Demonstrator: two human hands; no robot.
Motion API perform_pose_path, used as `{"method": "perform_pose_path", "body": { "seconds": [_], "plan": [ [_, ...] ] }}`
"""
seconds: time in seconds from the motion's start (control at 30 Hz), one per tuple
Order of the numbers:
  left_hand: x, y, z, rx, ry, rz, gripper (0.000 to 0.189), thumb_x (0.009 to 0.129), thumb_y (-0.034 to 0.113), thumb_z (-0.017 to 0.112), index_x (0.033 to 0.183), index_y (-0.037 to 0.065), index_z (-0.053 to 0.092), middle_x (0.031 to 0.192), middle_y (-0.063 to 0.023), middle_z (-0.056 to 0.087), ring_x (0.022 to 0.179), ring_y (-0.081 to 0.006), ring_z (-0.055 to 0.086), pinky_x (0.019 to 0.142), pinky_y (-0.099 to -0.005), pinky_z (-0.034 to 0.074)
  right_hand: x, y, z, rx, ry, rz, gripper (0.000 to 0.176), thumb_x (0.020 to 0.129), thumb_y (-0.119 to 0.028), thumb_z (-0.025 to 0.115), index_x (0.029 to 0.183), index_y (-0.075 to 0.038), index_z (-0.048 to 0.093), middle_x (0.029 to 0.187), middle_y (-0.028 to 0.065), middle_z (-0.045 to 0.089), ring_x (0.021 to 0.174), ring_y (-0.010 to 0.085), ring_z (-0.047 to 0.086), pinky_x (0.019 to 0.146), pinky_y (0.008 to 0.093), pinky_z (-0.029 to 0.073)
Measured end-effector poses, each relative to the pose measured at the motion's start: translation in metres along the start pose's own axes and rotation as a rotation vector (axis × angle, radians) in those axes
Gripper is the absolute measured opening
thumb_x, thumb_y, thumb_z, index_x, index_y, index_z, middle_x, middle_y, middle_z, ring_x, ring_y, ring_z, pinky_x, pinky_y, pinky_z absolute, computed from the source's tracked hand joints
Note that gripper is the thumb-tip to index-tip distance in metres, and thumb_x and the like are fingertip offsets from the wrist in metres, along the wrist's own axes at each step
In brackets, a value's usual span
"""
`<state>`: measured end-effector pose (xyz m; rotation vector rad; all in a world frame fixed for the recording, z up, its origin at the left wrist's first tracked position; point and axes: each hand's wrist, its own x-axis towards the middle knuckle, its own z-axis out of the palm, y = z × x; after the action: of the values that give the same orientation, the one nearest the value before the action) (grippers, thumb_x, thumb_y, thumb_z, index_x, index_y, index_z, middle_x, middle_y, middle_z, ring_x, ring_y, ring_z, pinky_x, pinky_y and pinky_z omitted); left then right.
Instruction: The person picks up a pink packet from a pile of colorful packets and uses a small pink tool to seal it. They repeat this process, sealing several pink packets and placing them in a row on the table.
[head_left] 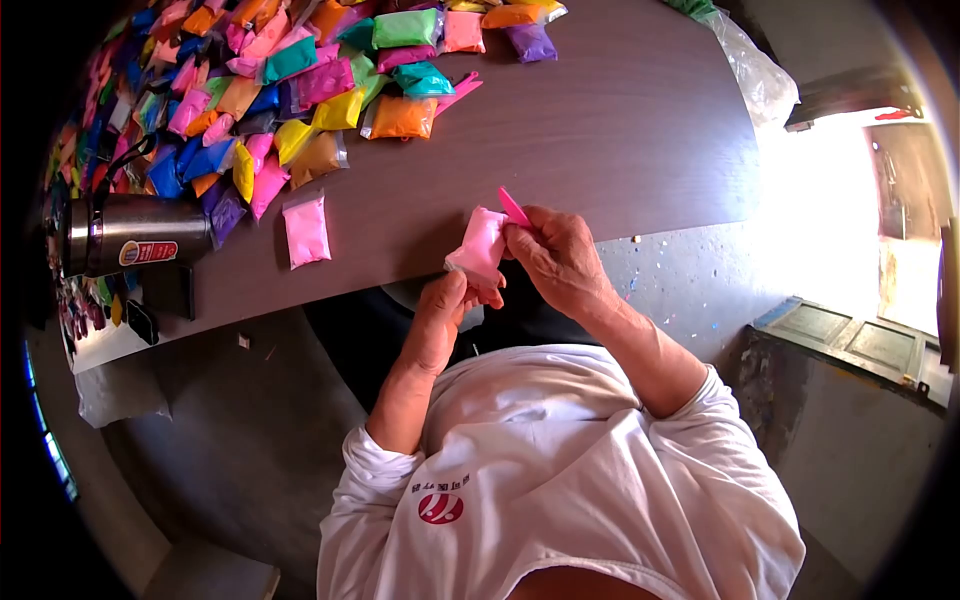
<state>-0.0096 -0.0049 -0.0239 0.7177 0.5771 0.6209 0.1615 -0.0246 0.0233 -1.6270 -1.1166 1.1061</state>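
A small clear bag of pale pink modelling clay (480,243) is held up in front of my body, near the table's front edge. My left hand (440,315) is closed on its lower end, thumb on the near side. A bright pink plastic tool (513,207), flat and pointed like a small knife, sticks up from my right hand (556,255), pinched between thumb and fingers. That hand touches or nearly touches the bag's right side; the exact contact is hidden. On the table to the left lies another pink clay bag (306,230), flat and untouched.
A big heap of coloured clay bags (320,85) covers the table's far left. A steel flask (140,233) lies at the left edge, with a dark object (168,290) beside it. A clear plastic bag (755,75) hangs at the far right corner of the brown table (620,130).
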Motion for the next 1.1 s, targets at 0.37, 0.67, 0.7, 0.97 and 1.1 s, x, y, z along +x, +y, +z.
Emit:
{"method": "perform_pose_path", "body": {
  "seconds": [0.37, 0.67, 0.7, 0.97, 1.1],
  "plan": [
    [0.009, -0.007, 0.004, 0.420, 0.183, 0.081, 0.053, 0.092, 0.050, 0.043, 0.075, 0.002, 0.060, 0.071, -0.0058, 0.059, 0.065, -0.0113, 0.054, 0.064, -0.0254, 0.043, -0.008, -0.020, -0.021, -0.317, 0.025, -0.044, 0.022, 0.090, -0.019, 0.049, 0.101, 0.000, 0.048, 0.066, 0.0171, 0.058, 0.060, 0.0308, 0.059, 0.055, 0.0372, 0.044],
    [0.009, -0.011, 0.017, 0.383, 0.293, 0.149, 0.047, 0.089, 0.042, 0.054, 0.067, 0.002, 0.062, 0.062, -0.0019, 0.057, 0.059, -0.0075, 0.051, 0.055, -0.0217, 0.039, -0.012, -0.007, -0.022, -0.451, 0.071, -0.316, 0.009, 0.087, -0.011, 0.053, 0.089, -0.003, 0.049, 0.060, 0.0143, 0.055, 0.054, 0.0335, 0.056, 0.047, 0.0400, 0.041],
    [0.009, -0.011, 0.018, 0.337, 0.276, 0.153, 0.045, 0.089, 0.040, 0.055, 0.067, 0.002, 0.062, 0.063, -0.0017, 0.057, 0.060, -0.0075, 0.051, 0.056, -0.0217, 0.040, -0.012, -0.004, -0.020, -0.498, 0.054, -0.352, 0.008, 0.086, -0.010, 0.054, 0.086, -0.004, 0.049, 0.059, 0.0137, 0.055, 0.053, 0.0340, 0.055, 0.046, 0.0410, 0.041],
    [0.017, -0.018, 0.031, 0.251, 0.173, 0.147, 0.031, 0.089, 0.034, 0.058, 0.077, 0.005, 0.060, 0.071, 0.0001, 0.056, 0.065, -0.0066, 0.051, 0.061, -0.0219, 0.041, -0.010, 0.009, -0.013, -0.575, 0.034, -0.402, 0.010, 0.085, -0.011, 0.055, 0.081, -0.005, 0.048, 0.059, 0.0114, 0.056, 0.051, 0.0307, 0.056, 0.043, 0.0391, 0.042],
    [0.021, -0.017, 0.037, 0.234, 0.211, 0.131, 0.038, 0.091, 0.036, 0.053, 0.069, 0.005, 0.057, 0.066, -0.0022, 0.056, 0.067, -0.0097, 0.053, 0.065, -0.0244, 0.041, -0.007, 0.010, -0.016, -0.621, 0.049, -0.489, 0.007, 0.083, -0.010, 0.055, 0.080, -0.005, 0.050, 0.064, 0.0104, 0.057, 0.055, 0.0288, 0.057, 0.045, 0.0376, 0.044]
  ]
}}
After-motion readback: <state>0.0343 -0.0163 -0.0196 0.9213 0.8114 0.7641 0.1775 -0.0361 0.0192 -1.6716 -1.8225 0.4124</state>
